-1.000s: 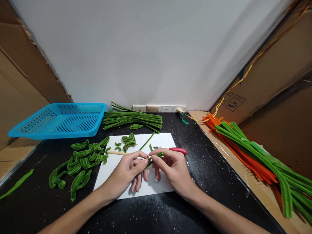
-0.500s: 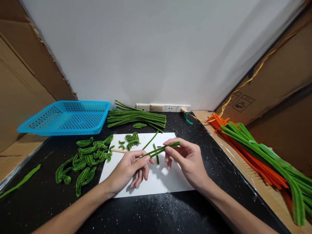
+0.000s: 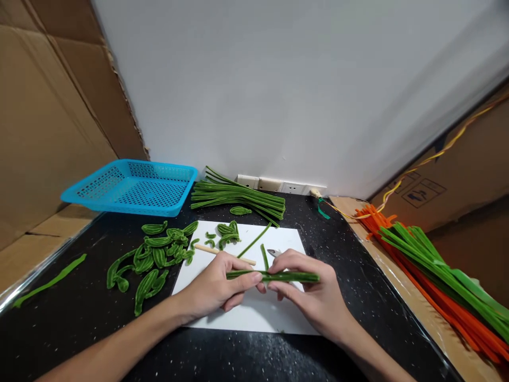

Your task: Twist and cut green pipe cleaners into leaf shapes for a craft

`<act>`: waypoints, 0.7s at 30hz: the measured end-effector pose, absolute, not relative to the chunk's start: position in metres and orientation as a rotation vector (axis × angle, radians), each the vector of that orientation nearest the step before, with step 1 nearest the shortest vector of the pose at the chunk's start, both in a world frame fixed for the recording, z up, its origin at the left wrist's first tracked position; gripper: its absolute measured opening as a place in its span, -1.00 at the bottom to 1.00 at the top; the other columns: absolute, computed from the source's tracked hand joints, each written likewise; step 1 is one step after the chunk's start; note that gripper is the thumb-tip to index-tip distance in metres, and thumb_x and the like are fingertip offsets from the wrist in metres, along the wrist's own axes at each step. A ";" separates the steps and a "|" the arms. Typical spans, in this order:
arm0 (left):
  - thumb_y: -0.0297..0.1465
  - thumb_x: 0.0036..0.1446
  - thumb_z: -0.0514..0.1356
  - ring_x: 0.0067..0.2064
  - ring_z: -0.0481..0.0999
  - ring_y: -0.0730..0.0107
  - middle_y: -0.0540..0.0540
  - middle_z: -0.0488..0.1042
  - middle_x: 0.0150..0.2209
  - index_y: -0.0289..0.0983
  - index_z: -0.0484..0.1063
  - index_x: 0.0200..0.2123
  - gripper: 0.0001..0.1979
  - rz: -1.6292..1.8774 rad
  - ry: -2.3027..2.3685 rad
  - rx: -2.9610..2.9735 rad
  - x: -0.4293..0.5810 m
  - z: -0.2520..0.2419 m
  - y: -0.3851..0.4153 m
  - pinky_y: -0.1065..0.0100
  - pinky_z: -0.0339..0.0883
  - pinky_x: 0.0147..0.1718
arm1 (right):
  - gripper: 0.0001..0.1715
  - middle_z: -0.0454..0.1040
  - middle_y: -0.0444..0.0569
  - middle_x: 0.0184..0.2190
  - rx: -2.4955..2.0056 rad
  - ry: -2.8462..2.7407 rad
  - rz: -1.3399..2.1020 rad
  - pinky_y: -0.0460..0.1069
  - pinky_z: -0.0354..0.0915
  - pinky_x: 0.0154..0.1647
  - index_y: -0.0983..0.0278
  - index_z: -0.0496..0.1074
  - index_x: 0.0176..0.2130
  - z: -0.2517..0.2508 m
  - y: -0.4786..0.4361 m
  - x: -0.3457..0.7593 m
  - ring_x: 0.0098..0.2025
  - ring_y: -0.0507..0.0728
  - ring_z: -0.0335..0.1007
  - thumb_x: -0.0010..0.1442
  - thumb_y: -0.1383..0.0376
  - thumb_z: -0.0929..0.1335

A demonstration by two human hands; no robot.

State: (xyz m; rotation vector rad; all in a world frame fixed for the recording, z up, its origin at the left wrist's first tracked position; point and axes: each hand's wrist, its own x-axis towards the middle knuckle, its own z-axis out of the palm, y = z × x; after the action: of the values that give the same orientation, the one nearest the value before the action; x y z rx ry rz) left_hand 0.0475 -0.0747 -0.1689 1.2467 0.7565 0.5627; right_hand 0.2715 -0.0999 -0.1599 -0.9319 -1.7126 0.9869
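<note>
Between my hands, above a white sheet (image 3: 254, 313), is a folded dark green pipe cleaner (image 3: 298, 276) lying nearly level. My left hand (image 3: 226, 284) pinches its left part between thumb and fingers. My right hand (image 3: 308, 292) grips it a little further right, and one end shows past the fingers. Behind the hands lie two loose pipe cleaner pieces, a long one (image 3: 254, 240) and a short one (image 3: 264, 257). A wooden stick (image 3: 225, 253) and the grey tip of a tool (image 3: 273, 252), mostly hidden by my right hand, rest there too.
Leaf shapes of green pipe cleaner (image 3: 159, 257) are heaped at the left. Behind are a blue basket (image 3: 175, 209) and a dark green pipe cleaner bundle (image 3: 238, 195) by a wall socket strip (image 3: 292, 188). Bright green (image 3: 437, 262) and orange pipe cleaners (image 3: 449, 313) lie right, on cardboard.
My right hand has come lower and closer to my left. The pipe cleaner went from slanting up to nearly level. The view has shifted, so the scene sits further right.
</note>
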 end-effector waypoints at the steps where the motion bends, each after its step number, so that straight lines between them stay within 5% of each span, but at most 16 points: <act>1: -0.08 0.27 0.31 -0.74 0.07 0.66 0.13 0.19 -0.78 -0.39 0.64 -0.32 -0.57 0.534 0.751 1.244 0.046 -0.168 -0.073 0.53 -0.10 -0.70 | -0.89 0.60 -0.01 -0.32 -0.904 -1.781 0.916 0.00 0.51 -0.33 0.25 0.63 -0.20 -0.159 -0.099 0.272 -0.34 0.11 0.54 0.23 0.30 0.55; 7: -0.07 0.23 0.33 -0.77 0.04 0.65 0.11 0.26 -0.78 -0.41 0.62 -0.30 -0.56 0.467 0.724 1.189 0.038 -0.168 -0.071 0.51 -0.14 -0.75 | -0.87 0.62 -0.04 -0.33 -0.761 -1.892 0.740 -0.04 0.44 -0.30 0.24 0.62 -0.17 -0.158 -0.100 0.269 -0.33 0.08 0.54 0.25 0.40 0.52; 15: -0.02 0.04 0.45 -0.76 0.21 0.59 0.12 0.41 -0.71 -0.28 0.36 -0.18 -0.47 0.557 0.815 1.050 0.044 -0.171 -0.079 0.58 0.00 -0.79 | -0.82 0.63 -0.04 -0.32 -0.723 -1.914 0.500 -0.04 0.46 -0.30 0.26 0.62 -0.15 -0.162 -0.105 0.268 -0.34 0.08 0.56 0.25 0.48 0.49; 21: -0.02 0.13 0.39 -0.73 0.29 0.62 0.01 0.46 -0.65 -0.36 0.46 -0.36 -0.52 0.563 0.760 1.109 0.048 -0.171 -0.076 0.59 0.07 -0.79 | -0.74 0.65 0.03 -0.25 -0.656 -1.989 0.445 -0.06 0.53 -0.24 0.32 0.60 -0.04 -0.163 -0.105 0.268 -0.28 0.10 0.62 0.28 0.53 0.46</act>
State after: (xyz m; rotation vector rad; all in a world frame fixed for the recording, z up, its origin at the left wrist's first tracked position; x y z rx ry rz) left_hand 0.0477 -0.0765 -0.1712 1.1094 0.7601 0.5627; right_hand 0.2678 -0.1054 -0.1634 -0.6556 -1.9889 0.4448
